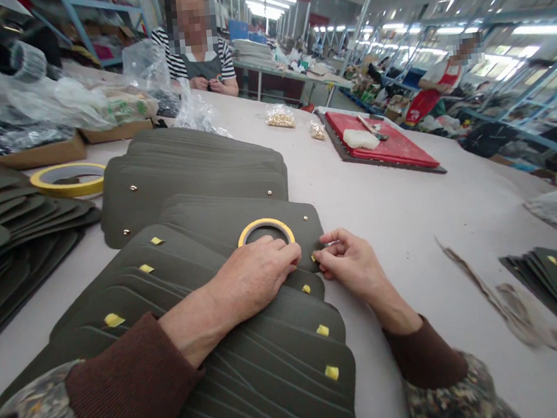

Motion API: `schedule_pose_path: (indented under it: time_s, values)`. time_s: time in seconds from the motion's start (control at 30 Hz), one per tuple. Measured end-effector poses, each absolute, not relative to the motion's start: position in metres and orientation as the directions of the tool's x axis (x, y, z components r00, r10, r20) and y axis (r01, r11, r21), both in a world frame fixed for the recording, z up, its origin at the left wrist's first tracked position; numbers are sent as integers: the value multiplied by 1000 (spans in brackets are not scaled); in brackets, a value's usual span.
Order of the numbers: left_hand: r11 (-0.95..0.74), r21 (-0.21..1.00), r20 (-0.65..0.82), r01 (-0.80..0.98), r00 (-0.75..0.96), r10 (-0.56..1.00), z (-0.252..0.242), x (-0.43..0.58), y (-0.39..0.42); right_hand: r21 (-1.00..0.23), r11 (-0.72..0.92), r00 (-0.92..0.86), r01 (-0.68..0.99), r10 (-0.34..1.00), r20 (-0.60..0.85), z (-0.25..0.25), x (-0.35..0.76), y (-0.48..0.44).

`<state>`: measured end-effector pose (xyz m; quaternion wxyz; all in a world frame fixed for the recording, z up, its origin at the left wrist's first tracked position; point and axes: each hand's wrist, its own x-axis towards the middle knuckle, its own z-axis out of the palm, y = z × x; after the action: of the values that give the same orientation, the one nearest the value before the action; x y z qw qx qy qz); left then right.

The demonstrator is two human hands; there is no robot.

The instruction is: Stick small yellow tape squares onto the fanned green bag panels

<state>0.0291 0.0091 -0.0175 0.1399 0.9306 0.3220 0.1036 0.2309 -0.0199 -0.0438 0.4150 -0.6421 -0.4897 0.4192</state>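
My left hand (260, 273) is closed around the near side of a roll of yellow tape (266, 223), above the fanned dark green panels (269, 367). At the right edge of a panel (240, 219) with a metal stud, my right hand (349, 258) pinches a small yellow tape piece (314, 257) between thumb and finger. More yellow tape pieces (322, 330) sit on the nearer panels, along their left and right sides. My left hand covers part of the roll and the panel under it.
Behind lies a stack of studded panels (191, 171), with another yellow tape roll (69, 180) to its left. A red board (380, 137) with a hammer and bags of brass-coloured studs (279, 116) are farther back. A person (200, 65) sits across the table.
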Motion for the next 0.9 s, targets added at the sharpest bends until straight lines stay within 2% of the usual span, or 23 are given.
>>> schedule_pose_path:
  time_s: [0.1, 0.2, 0.3, 0.47, 0.53, 0.63, 0.7, 0.77, 0.83, 0.87, 0.9]
  values:
    - [-757, 323, 110, 568, 772, 626, -17, 29, 9, -920, -131, 151, 368, 985, -80, -46, 235, -21]
    - [-761, 320, 120, 564, 773, 623, -17, 30, 9, -918, -147, 174, 369, 981, -87, -43, 243, -23]
    - [-764, 318, 125, 562, 774, 621, -18, 29, 9, -883, -41, 92, 467, 996, 2, -39, 249, -26]
    - [-769, 300, 124, 565, 776, 618, -18, 29, 8, -652, 205, -73, 730, 972, 223, -40, 244, -31]
    - [-772, 303, 126, 558, 780, 613, -17, 28, 7, -575, 232, -87, 784, 959, 269, -41, 239, -30]
    - [-780, 320, 128, 538, 791, 598, -14, 26, 5, -536, 219, -63, 815, 953, 295, -41, 233, -27]
    - [-786, 334, 170, 521, 787, 594, -13, 24, 5, -566, 170, -42, 807, 972, 231, -37, 233, -26]
    - [-780, 360, 243, 512, 755, 608, -14, 22, 7, -636, 94, -88, 766, 995, 41, -31, 237, -26]
    - [-767, 402, 294, 499, 723, 625, -15, 22, 9, -704, 38, -220, 709, 960, -171, -26, 243, -26]
    - [-763, 419, 309, 492, 713, 630, -16, 22, 10, -727, 30, -271, 686, 937, -218, -24, 246, -26]
    - [-761, 431, 322, 485, 705, 632, -17, 22, 10, -745, 34, -278, 666, 938, -206, -22, 248, -26]
